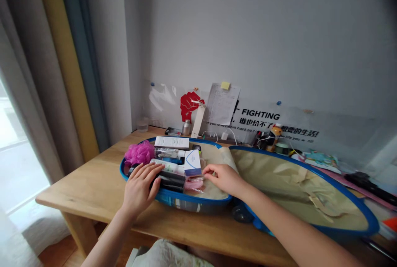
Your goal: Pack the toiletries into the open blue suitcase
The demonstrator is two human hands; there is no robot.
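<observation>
My left hand (141, 186) lies over the left end of a long black cylinder (172, 181), fingers stretched out across it and thumb on the near side. My right hand (225, 179) is closed in a pinch beside a clear packet with a pink thing (194, 184) inside; what its fingertips hold is too small to make out. Both hands are in the left half of an open blue-rimmed suitcase (198, 198). Around them lie a pink bath puff (140, 152), a white box (172, 143), a white and blue box (192, 162), a clear bottle (167, 152) and a white tube (167, 165).
The suitcase's other half, with a beige lining (273, 180) and straps, lies open to the right. It stands on a wooden table (83, 180). Behind are a white lamp (198, 120), a silver bottle (186, 127), cables and an orange-labelled bottle (274, 136). Curtains (62, 60) hang at left.
</observation>
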